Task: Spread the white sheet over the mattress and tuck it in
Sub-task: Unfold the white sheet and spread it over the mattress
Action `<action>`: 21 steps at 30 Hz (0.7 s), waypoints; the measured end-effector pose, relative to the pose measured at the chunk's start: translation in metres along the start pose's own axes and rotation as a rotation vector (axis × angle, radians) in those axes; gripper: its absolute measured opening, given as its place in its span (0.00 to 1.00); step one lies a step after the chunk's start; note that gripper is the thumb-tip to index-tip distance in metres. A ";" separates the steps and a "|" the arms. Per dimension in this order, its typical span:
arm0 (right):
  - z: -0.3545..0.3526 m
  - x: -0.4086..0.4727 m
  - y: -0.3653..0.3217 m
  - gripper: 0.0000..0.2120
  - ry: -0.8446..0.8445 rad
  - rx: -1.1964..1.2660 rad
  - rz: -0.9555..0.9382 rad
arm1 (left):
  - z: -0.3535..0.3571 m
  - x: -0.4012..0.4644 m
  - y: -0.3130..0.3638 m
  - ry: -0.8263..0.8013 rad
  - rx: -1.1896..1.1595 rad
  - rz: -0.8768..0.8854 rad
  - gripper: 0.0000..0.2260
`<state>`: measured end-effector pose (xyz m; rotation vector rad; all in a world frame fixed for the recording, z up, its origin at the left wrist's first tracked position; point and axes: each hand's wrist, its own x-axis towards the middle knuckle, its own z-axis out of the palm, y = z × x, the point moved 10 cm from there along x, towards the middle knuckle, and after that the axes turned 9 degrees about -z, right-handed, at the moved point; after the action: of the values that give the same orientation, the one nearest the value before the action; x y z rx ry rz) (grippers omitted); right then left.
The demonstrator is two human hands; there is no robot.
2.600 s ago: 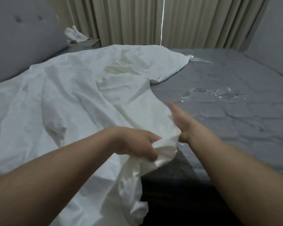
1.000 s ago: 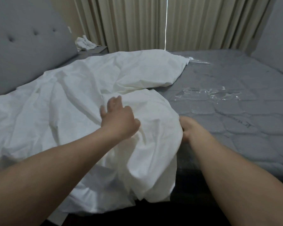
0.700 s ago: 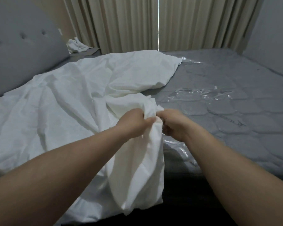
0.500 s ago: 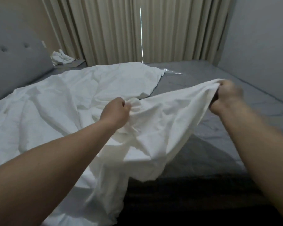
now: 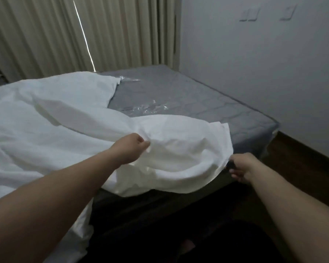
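Two hands hold one sheet [image 5: 51, 118]: left hand [image 5: 130, 148] grips a bunched fold, right hand [image 5: 240, 168] pinches its near-right edge. It covers the left of one mattress [image 5: 188, 97].

Sheet [image 5: 46, 120] lies on the mattress's [image 5: 198, 99] left part.

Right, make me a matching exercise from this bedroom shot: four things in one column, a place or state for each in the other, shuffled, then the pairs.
Things
1. white sheet
2. mattress
3. curtains
4. left hand

Places or states
A. hanging closed behind the bed, a thin line of light between them
B. bare and grey on the side toward the wall
C. rumpled, covering only part of the bed
D. gripping a bunch of white cloth

Pairs: 1-C, 2-B, 3-A, 4-D
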<state>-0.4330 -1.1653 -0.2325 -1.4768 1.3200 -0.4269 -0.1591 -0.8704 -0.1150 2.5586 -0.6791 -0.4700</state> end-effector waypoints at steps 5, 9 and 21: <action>-0.018 -0.003 -0.043 0.26 0.266 -0.230 -0.244 | 0.053 -0.007 -0.012 -0.127 0.416 0.065 0.35; 0.044 -0.017 -0.131 0.20 0.091 -0.415 -0.599 | 0.070 -0.010 -0.030 -0.155 0.537 0.106 0.40; 0.187 0.117 -0.177 0.32 -0.292 -1.086 -0.817 | 0.057 0.081 -0.019 -0.174 0.003 0.051 0.19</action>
<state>-0.1566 -1.2120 -0.1943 -2.8662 0.6195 0.0685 -0.1095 -0.9173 -0.1889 2.5167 -0.8040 -0.6810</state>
